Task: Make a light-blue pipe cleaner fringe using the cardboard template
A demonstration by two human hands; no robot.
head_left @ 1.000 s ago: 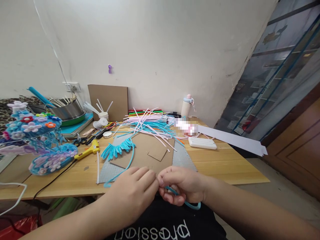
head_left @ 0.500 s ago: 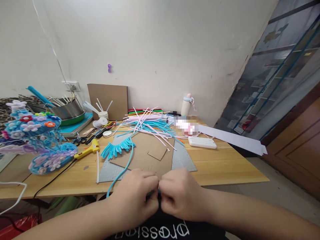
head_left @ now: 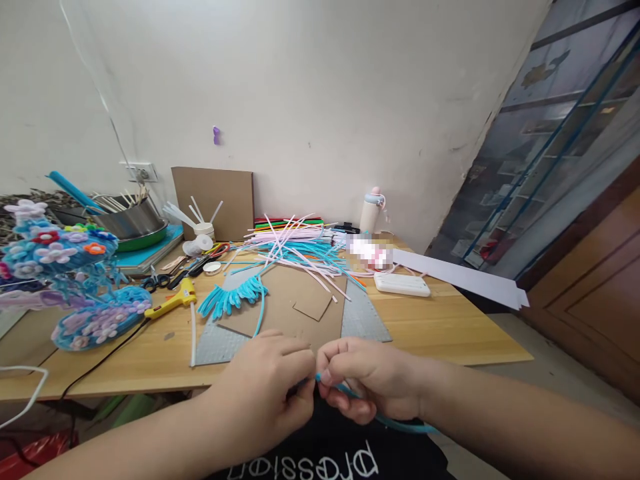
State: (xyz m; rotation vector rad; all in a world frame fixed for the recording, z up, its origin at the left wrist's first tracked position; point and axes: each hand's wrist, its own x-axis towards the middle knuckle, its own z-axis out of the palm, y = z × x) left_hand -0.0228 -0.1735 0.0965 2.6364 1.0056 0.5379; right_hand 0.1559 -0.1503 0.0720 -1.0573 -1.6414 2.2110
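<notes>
A blue pipe cleaner (head_left: pixel 405 426) runs between my two hands, just in front of the table's near edge. My left hand (head_left: pixel 275 377) pinches it with curled fingers; most of that grip is hidden. Close beside it, my right hand (head_left: pixel 373 380) holds the same blue strand between thumb and fingertips, and the free length trails off to the right beneath the wrist. On the cardboard sheet (head_left: pixel 283 317) lies a blue fringe of looped pipe cleaner (head_left: pixel 233 297). From its right end a strand (head_left: pixel 261 313) curves down behind my left hand.
A yellow glue gun (head_left: pixel 173 300) lies at left, near a blue flowered pipe-cleaner craft (head_left: pixel 100 320). Behind the cardboard is a pile of pipe cleaners (head_left: pixel 300 250). A white power strip (head_left: pixel 403 285) and a bottle (head_left: pixel 371 210) stand to the right.
My right hand has turned and loosened from a fist into a pinch, showing the blue strand and its trailing length. The strand by my left hand has shifted behind it.
</notes>
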